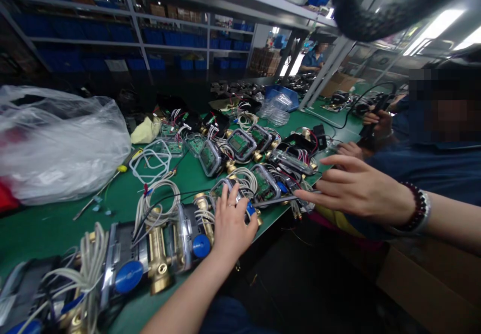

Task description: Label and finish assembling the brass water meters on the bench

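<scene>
Left hand (pixel 232 226) fingers curled down over a meter unit (pixel 240 196) at the near table edge, gripping its clear-lidded housing, thumb beside a blue cap (pixel 250 208); right hand (pixel 353 186) fingers stretched out nearly flat, tips pinching a thin grey tool (pixel 280 199) that points left toward the same unit, beaded bracelet (pixel 417 208) on that wrist. Unit sits on the green table (pixel 48 223), front edge, between both hands. Just behind it one more open unit with green circuit board (pixel 265 183); further back a row of about four similar lidded units (pixel 240 146), exact count unclear in the wire clutter. Near left: two brass-bodied meters (pixel 160 256) with two blue round caps showing (pixel 128 276), white cables (pixel 154 208) coiled over them. One yellow-handled screwdriver (pixel 107 183) lies on the table, one big crumpled plastic bag (pixel 56 141) far left. Right side: another person's two hands (pixel 376 123), one holding a black tool. Blue bins on the shelves (pixel 165 37) behind
</scene>
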The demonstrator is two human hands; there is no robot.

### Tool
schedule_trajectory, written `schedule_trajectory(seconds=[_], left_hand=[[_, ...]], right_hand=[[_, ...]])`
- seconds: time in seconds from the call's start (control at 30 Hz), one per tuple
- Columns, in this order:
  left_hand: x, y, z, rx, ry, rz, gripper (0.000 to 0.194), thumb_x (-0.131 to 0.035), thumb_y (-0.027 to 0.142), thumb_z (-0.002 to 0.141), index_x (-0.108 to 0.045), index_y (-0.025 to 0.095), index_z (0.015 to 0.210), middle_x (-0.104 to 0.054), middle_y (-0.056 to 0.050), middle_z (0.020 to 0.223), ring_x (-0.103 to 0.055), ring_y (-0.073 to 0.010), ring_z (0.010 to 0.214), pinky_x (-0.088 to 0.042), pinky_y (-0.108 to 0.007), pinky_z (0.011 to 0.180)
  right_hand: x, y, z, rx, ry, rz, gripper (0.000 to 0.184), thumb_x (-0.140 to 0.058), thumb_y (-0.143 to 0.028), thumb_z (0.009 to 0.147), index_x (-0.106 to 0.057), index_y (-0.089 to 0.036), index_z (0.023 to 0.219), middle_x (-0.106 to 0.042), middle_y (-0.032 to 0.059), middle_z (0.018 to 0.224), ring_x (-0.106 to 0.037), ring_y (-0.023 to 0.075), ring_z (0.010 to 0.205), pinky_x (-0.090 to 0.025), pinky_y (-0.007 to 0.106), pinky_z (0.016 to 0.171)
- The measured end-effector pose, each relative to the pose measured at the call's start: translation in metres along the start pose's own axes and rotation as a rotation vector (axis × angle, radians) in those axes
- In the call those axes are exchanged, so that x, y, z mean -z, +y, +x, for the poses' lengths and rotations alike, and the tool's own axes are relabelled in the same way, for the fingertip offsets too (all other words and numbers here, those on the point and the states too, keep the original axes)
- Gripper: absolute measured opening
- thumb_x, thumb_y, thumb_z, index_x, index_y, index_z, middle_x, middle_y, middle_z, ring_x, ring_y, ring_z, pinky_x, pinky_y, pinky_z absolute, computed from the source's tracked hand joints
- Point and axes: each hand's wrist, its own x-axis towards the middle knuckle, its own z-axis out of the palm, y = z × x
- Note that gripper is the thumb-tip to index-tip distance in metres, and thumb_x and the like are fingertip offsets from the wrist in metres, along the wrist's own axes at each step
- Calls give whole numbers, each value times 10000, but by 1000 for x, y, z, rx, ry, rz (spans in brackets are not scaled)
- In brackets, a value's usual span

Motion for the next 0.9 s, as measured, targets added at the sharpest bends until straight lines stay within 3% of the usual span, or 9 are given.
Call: schedule_trajectory(seconds=[0.17, 0.27, 0.33, 0.47, 0.53, 0.63, 0.73, 0.8, 0.9], left_hand=[[-1, 1, 1, 8, -1, -6, 255, -626, 213, 754, -625, 176, 1006, -447, -128, 1407, -274, -376, 1363, -367, -569, 1043], [-1, 2, 2, 17, -4, -7, 250, -632, 207, 747, -630, 175, 995, -449, -126, 1405, -270, -372, 1366, -361, -563, 1050], [-1, 2, 3, 21, -8, -9, 240, -633, 205, 747, -631, 176, 985, -450, -127, 1403, -266, -371, 1368, -360, -566, 1050], [0, 3, 2, 21, 0, -6, 226, -631, 198, 747, -630, 181, 973, -447, -125, 1404, -263, -374, 1369, -370, -579, 1037], [1, 2, 2, 19, 3, -1, 225, -628, 191, 746, -627, 182, 971, -445, -127, 1406, -268, -380, 1366, -379, -584, 1027], [1, 2, 1, 9, 5, -1, 244, -620, 181, 745, -610, 183, 989, -444, -126, 1409, -275, -381, 1364, -386, -585, 1022], [1, 1, 1, 10, 9, -11, 340, -602, 164, 750, -554, 161, 1087, -450, -136, 1406, -272, -367, 1369, -383, -578, 1033], [1, 1, 0, 13, 9, -16, 383, -587, 164, 761, -514, 144, 1136, -449, -144, 1407, -262, -358, 1375, -375, -573, 1043], [1, 0, -1, 5, -2, -14, 372, -573, 170, 772, -500, 137, 1136, -441, -147, 1414, -251, -361, 1378, -363, -573, 1051]], right_hand=[[3, -3, 7, 124, 25, -119, 427, -311, 5, 916, -618, -186, 1144, -610, 23, 755, -511, 174, 802, -331, 367, 1007], [-2, 10, 19, 92, 3, 36, 388, -314, -71, 940, -674, -177, 1039, -572, 26, 623, -504, 172, 651, -399, 372, 811], [-11, 22, 26, -87, -121, 276, 337, -371, -229, 957, -708, -215, 960, -585, 23, 589, -493, 158, 568, -387, 349, 683], [-30, 39, 29, -567, -585, 943, 386, -466, -457, 892, -731, -183, 833, -660, 25, 695, -575, 169, 638, -394, 273, 594], [-33, 40, 27, -660, -701, 1146, 449, -465, -496, 876, -719, -140, 771, -649, 28, 680, -585, 178, 647, -406, 256, 582], [-25, 34, 22, -579, -588, 999, 389, -452, -450, 906, -720, -169, 880, -671, 27, 749, -596, 176, 674, -399, 260, 601], [-12, 23, 16, -329, -227, 538, 321, -385, -313, 962, -694, -233, 994, -632, 21, 692, -548, 165, 643, -381, 311, 674], [-6, 18, 13, -173, -62, 281, 373, -303, -189, 977, -670, -226, 1036, -545, 9, 608, -488, 169, 620, -372, 370, 767], [-5, 14, 9, -54, -55, 94, 448, -231, -69, 961, -627, -217, 1107, -502, -1, 629, -462, 177, 671, -334, 433, 917]])
